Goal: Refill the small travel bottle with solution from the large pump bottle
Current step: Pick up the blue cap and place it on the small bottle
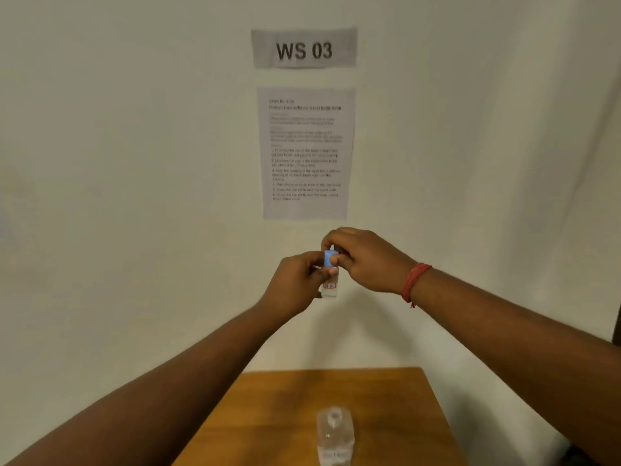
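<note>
- Left hand (295, 280) grips the body of the small clear plastic travel bottle (329, 288), fingers curled round it; bottle upright, raised in the air in front of the wall, well above the table.
- Right hand (359, 260) pinches the bottle's light-blue cap (329, 257) from above with thumb and fingers.
- Red thread band (414, 282) sits on the right wrist.
- Large clear bottle (335, 437) stands on the brown wooden table (396, 418), directly below the hands; top blurred, cannot tell if capped.
- White wall behind carries a grey sign reading "WS 03" (304, 48) and, under it, a printed instruction sheet (306, 153), text blurred.
</note>
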